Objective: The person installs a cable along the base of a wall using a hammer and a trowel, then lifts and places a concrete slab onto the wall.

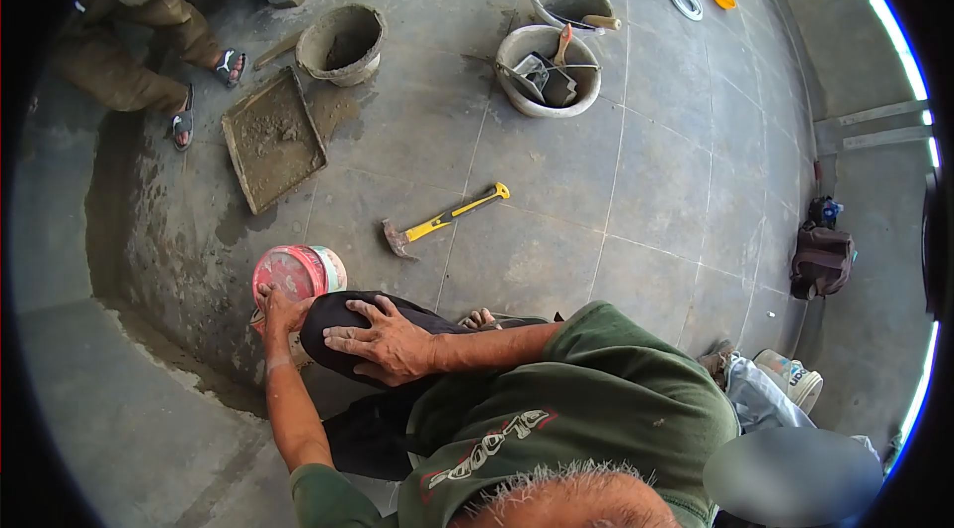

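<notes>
My left hand (285,311) is closed on the edge of a small bucket with a red top (298,272), which is tilted on the floor by my knee. Part of that bucket's white and green side shows. Spread over the dark cloth of my bent knee (328,329) lies my right hand (390,341), holding nothing. A claw hammer (447,220) with a yellow and black handle rests on the tiles in front of me.
A mortar tray (273,141) and a mortar bucket (341,44) stand ahead left, near another person's sandalled feet (231,68). Farther off are a bucket with a brush and trowels (549,71) and another bucket (569,0). A bag (823,260) leans by the right wall.
</notes>
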Demonstrator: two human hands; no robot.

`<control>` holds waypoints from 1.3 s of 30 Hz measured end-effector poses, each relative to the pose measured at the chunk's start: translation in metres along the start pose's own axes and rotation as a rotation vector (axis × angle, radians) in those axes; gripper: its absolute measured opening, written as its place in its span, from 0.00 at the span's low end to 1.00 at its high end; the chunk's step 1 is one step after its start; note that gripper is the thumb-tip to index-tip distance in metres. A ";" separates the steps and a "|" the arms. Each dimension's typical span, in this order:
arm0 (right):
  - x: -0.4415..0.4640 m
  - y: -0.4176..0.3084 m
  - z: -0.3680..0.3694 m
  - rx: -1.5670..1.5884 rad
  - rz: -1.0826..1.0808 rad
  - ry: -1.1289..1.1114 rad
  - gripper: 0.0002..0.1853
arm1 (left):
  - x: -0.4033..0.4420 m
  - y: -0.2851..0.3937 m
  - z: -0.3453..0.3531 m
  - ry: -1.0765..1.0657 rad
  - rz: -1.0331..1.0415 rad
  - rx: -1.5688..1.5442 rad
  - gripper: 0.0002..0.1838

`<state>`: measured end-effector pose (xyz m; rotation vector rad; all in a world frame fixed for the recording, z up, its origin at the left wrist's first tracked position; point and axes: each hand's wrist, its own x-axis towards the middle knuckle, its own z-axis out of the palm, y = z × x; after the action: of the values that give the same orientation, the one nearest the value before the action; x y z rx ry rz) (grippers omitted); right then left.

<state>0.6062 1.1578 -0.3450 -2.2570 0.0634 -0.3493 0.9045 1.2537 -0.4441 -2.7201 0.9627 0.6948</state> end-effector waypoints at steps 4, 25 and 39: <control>-0.022 0.016 -0.005 0.037 0.217 0.085 0.35 | -0.001 0.003 -0.002 0.002 -0.007 0.016 0.62; 0.161 0.120 -0.174 -0.088 0.093 0.267 0.17 | -0.018 0.016 -0.008 -0.003 -0.156 -0.265 0.65; 0.624 -0.048 -0.242 -1.125 -0.690 0.280 0.19 | -0.025 0.021 -0.012 0.016 -0.173 -0.355 0.62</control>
<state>1.1361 0.9103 -0.0168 -3.2625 -0.5066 -1.2379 0.8791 1.2472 -0.4218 -3.0690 0.6453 0.8849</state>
